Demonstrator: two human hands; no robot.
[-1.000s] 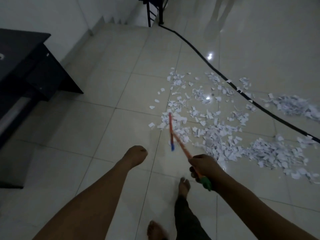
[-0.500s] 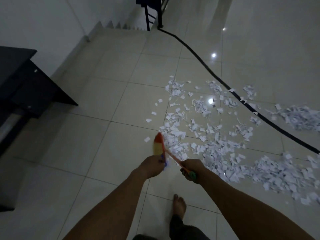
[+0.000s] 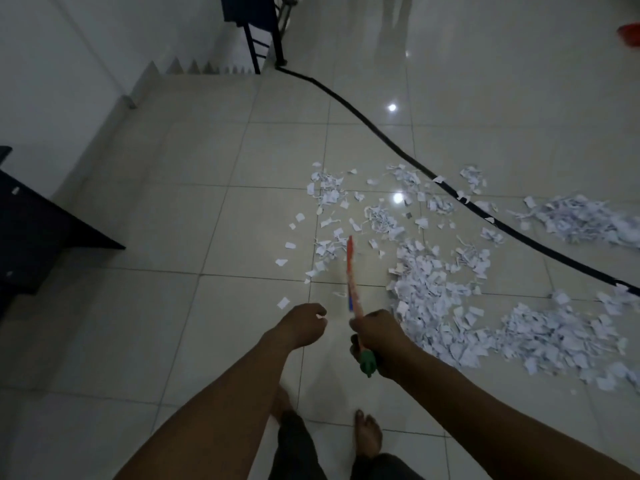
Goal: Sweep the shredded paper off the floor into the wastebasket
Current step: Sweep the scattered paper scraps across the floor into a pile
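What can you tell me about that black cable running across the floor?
The black cable is thick, smooth and looks rubbery. It starts near the foot of the dark metal stand at the top and curves down to the right across the pale tiles, leaving the view at the right edge. It lies flat through the shredded paper; a few white scraps rest on it. Neither hand touches it.

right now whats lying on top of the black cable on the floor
A few small white paper scraps rest on the black cable, others beside it. Whether more paper lies under the cable cannot be seen.

Dim room, glossy tiled floor (image 3: 194,341); white wall (image 3: 69,81), dark desk (image 3: 38,237)
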